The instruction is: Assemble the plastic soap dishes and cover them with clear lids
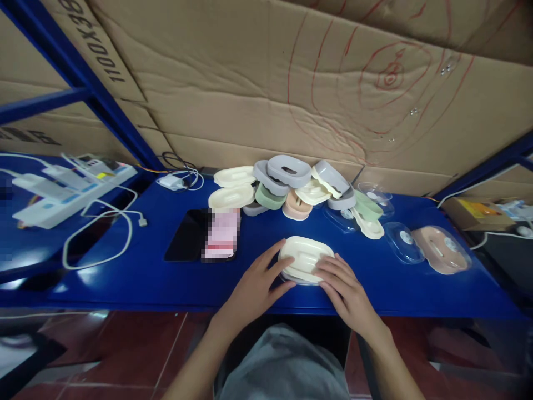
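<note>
A cream soap dish [307, 253] lies on the blue table in front of me, with a clear plastic edge showing along its lower front side. My left hand [266, 276] grips its left end, thumb at the front and fingers over the rim. At the right end, my right hand [342, 284] has its fingers laid over the rim and its thumb at the front edge. Behind it sits a pile of soap dish parts, among them a grey one [289, 170], a cream one [231, 198], a peach one [297, 206] and a green one [367, 205].
To the right, a clear lid [403, 244] leans by a peach soap dish [441, 250] with a clear cover. Phones [186, 236] lie left of my hands. A white power strip [45, 208] with cables is at far left; a small cardboard box [478, 216] stands at right.
</note>
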Demonstrator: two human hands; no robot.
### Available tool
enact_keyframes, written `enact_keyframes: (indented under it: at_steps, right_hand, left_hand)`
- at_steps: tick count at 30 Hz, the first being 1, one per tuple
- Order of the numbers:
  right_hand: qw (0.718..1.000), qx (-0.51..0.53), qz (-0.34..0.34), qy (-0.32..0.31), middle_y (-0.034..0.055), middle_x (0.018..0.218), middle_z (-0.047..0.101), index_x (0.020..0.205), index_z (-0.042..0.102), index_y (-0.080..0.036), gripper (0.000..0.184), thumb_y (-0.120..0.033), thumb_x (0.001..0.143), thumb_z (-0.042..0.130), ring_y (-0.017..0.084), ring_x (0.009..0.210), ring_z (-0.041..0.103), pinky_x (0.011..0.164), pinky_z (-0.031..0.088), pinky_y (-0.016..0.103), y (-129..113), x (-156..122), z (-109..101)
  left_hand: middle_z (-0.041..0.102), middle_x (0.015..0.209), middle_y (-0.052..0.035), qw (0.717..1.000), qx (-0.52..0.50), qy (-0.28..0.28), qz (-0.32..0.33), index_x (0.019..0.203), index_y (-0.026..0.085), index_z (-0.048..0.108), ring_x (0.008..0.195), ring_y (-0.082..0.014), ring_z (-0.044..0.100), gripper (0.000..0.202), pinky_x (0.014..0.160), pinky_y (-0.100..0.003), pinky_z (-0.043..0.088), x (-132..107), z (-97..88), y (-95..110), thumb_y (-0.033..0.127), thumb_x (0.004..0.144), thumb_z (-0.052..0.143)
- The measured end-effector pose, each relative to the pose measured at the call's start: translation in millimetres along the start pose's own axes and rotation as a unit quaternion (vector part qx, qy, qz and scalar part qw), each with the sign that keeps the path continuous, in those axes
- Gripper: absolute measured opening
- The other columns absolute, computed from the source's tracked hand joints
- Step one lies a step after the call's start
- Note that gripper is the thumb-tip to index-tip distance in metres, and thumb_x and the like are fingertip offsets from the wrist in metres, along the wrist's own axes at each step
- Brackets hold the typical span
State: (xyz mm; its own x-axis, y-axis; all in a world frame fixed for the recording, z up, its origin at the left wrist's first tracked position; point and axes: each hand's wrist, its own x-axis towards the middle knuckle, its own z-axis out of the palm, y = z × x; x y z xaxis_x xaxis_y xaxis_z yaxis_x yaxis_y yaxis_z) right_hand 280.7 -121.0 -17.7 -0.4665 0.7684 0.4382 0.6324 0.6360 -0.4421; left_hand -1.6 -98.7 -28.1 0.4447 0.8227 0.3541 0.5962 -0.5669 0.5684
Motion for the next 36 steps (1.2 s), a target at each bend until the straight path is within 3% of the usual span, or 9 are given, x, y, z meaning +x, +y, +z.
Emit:
enact_keyframes:
  at_steps: [4,13,17,25,29,32,36]
  right_hand:
    - [1.000,-0.007,-0.006,-0.024,0.0074,0.146,0.068,0.146,0.062,-0.029,0.040,-0.023,0.106,0.063,0.028,0.147,0.056,0.126,0.045,0.060,2.6,1.4,2.6]
    - [1.000,-0.005,-0.011,0.013,0.0082,0.139,0.071,0.142,0.066,-0.030,0.037,-0.024,0.105,0.064,0.030,0.140,0.062,0.118,0.054,0.058,2.3,-2.3,4.9]
    - [1.000,-0.013,-0.007,0.026,0.0079,0.133,0.074,0.138,0.069,-0.031,0.034,-0.026,0.105,0.065,0.029,0.134,0.066,0.113,0.057,0.055,0.8,-1.4,4.3]
    - [1.000,0.001,0.015,0.018,0.0084,0.138,0.072,0.137,0.067,-0.028,0.031,-0.024,0.106,0.061,0.028,0.143,0.060,0.121,0.050,0.058,-0.1,1.7,3.5]
    - [1.000,-0.001,0.025,0.007,0.0082,0.140,0.072,0.135,0.068,-0.028,0.029,-0.025,0.107,0.060,0.028,0.146,0.058,0.126,0.043,0.062,-0.2,3.1,2.4]
    - [1.000,0.001,0.018,0.010,0.0081,0.140,0.072,0.136,0.069,-0.029,0.031,-0.026,0.107,0.061,0.029,0.146,0.058,0.125,0.045,0.061,1.0,3.0,3.2]
    - [0.998,0.030,0.019,0.052,0.0069,0.134,0.075,0.133,0.072,-0.030,0.030,-0.025,0.104,0.066,0.029,0.140,0.063,0.121,0.050,0.059,5.2,-1.4,2.7]
  left_hand:
    - [0.044,0.170,-0.0104,1.000,-0.006,0.012,0.011,0.144,0.029,0.061,0.150,-0.0296,0.054,0.039,0.121,-0.050,0.051,0.8,-1.5,-1.6,0.036,0.106,0.065]
    - [0.053,0.162,-0.0110,0.999,0.000,0.027,0.026,0.136,0.030,0.068,0.145,-0.0315,0.059,0.032,0.118,-0.053,0.054,-0.9,-0.4,-3.4,0.033,0.105,0.068]
    - [0.049,0.166,-0.0100,1.000,0.013,0.016,0.021,0.140,0.030,0.065,0.147,-0.0310,0.057,0.035,0.119,-0.051,0.053,0.5,-0.5,-0.6,0.031,0.105,0.066]
    - [0.036,0.174,-0.0120,0.999,0.039,0.010,0.006,0.141,0.030,0.064,0.148,-0.0343,0.055,0.035,0.115,-0.054,0.055,1.0,2.4,-0.9,0.030,0.106,0.064]
    - [0.040,0.172,-0.0123,0.999,0.029,0.019,0.025,0.134,0.027,0.066,0.150,-0.0325,0.053,0.028,0.117,-0.053,0.054,1.2,1.8,-1.8,0.030,0.106,0.064]
    - [0.047,0.168,-0.0118,0.999,0.021,0.022,0.042,0.131,0.027,0.067,0.151,-0.0315,0.052,0.025,0.120,-0.052,0.052,1.6,0.7,-1.7,0.028,0.106,0.064]
    - [0.039,0.173,-0.0110,1.000,0.021,0.013,0.017,0.149,0.032,0.057,0.150,-0.0315,0.053,0.043,0.118,-0.051,0.053,1.0,0.3,-1.0,0.031,0.106,0.064]
